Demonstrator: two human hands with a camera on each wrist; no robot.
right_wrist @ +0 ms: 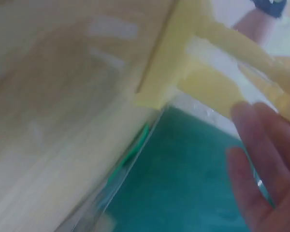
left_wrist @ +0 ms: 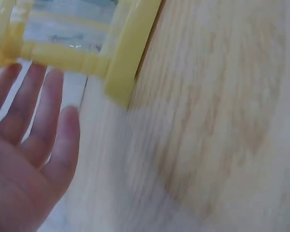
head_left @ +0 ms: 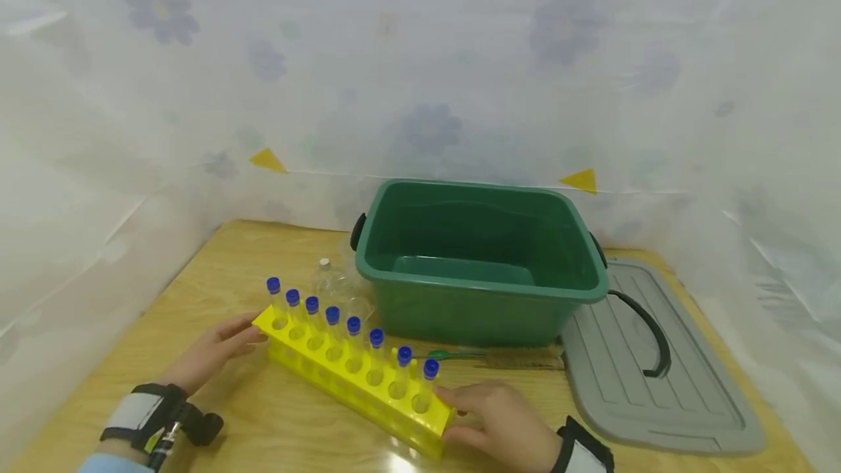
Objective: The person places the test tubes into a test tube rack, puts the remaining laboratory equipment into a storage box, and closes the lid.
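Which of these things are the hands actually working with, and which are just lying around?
In hand:
yellow rack
blue-capped tubes
left hand and right hand, one at each end of it

Lying about:
green tub
grey lid
brush
clear bottle

Yellow rack [head_left: 355, 378], blue caps [head_left: 355, 325], green tub [head_left: 479, 268]

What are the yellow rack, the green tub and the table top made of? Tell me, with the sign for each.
Yellow rack: seemingly moulded plastic, glossy; light glints on its near edge and the colour is uniform. Green tub: likely plastic, with a smooth semi-gloss wall and a rolled rim. Table top: wood or a wood-look laminate; pale grain lines show, and which of the two cannot be told.
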